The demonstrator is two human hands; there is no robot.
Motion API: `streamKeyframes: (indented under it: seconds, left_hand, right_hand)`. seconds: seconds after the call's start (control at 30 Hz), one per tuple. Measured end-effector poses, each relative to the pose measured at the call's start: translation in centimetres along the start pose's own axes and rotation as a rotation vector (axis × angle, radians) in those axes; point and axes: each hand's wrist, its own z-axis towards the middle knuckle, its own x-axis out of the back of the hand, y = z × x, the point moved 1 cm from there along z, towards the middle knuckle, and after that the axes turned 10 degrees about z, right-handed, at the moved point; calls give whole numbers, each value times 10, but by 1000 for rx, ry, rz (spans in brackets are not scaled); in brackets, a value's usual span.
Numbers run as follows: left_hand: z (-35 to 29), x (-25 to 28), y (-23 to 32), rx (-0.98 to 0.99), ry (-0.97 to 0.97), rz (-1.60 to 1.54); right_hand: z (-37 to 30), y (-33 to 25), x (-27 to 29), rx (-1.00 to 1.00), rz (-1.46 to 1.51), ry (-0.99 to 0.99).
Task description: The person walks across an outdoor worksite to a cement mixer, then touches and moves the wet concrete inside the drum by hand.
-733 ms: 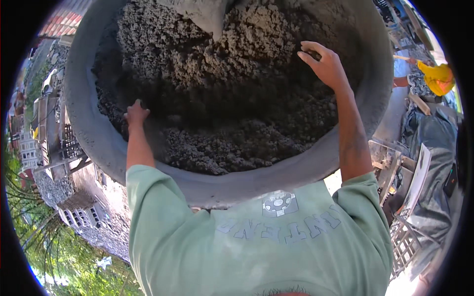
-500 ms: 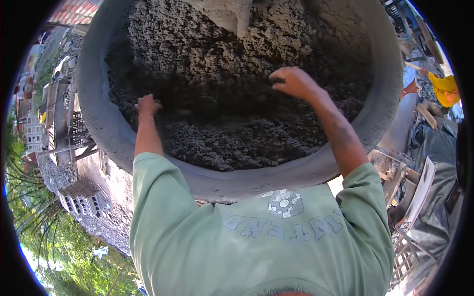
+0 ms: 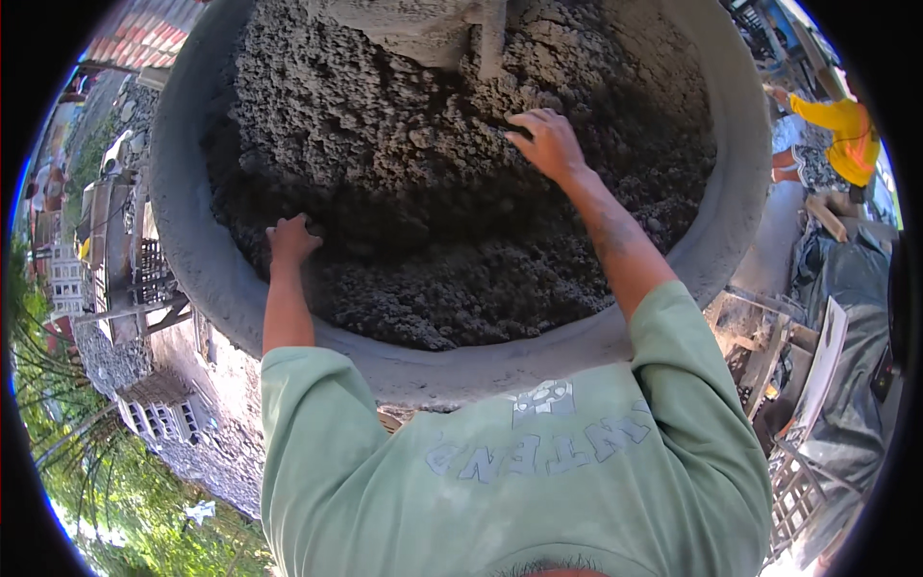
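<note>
Before me is a wide round drum (image 3: 178, 192), its rim coated in grey cement. Inside lies a dark, lumpy concrete mix (image 3: 385, 115), partly in shadow. My left hand (image 3: 292, 238) is over the mix near the drum's left inner side, its fingers partly bent and apart, with nothing seen in them. Farther right and higher, my right hand (image 3: 550, 144) hangs over the mix with thumb and fingers apart, also holding nothing visible. A cement-caked paddle (image 3: 423, 38) juts in at the top, with a narrow post (image 3: 491, 43) beside it.
At the far right, a person in a yellow top (image 3: 846, 135) stands beyond the drum. Boards (image 3: 817, 365) and a dark tarp (image 3: 841, 279) lie at the right. Hollow blocks (image 3: 163, 418), gravel (image 3: 207, 457) and plants (image 3: 125, 490) are at the left.
My right hand has moved left and slightly up; my left hand has come a little nearer. The mix and paddle have shifted in view. The yellow-clad person shows more fully.
</note>
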Motion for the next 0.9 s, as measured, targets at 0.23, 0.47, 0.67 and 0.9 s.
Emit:
streamKeyframes:
  seconds: [0.23,0.47,0.67,0.9]
  left_hand:
    - [-6,68,16,-122,-75,168]
    - [-56,134,42,-292,241,-176]
    - [-128,147,97,-520,294,-339]
    - [-198,132,162,-565,-186,-547]
  right_hand:
    - [58,-41,-106,117,-64,-438]
    - [73,-16,-89,-158,-115,-616]
    - [66,-85,2,-311,245,-802]
    - [-43,-169,87,-321,515,-799]
